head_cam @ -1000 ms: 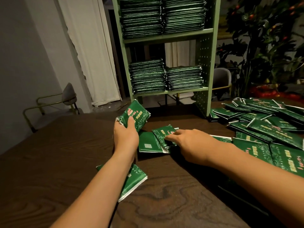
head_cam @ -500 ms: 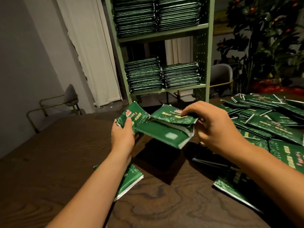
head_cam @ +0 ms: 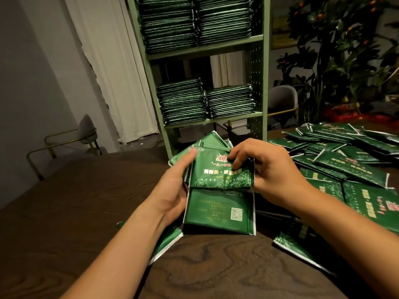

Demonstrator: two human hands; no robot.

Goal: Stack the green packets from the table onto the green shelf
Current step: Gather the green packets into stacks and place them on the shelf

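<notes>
The front green packet (head_cam: 220, 169) has gold writing, too blurry to read. The packet below it (head_cam: 218, 209) shows a small square code (head_cam: 236, 214).

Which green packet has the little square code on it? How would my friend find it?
Start at the tall green shelf at the back of the dark wooden table, then look straight down to the two hands in front of it. The left hand and right hand hold a bundle of green packets. Yours is the lowest packet, the only one showing its plain back with a white QR code instead of gold writing.
</notes>
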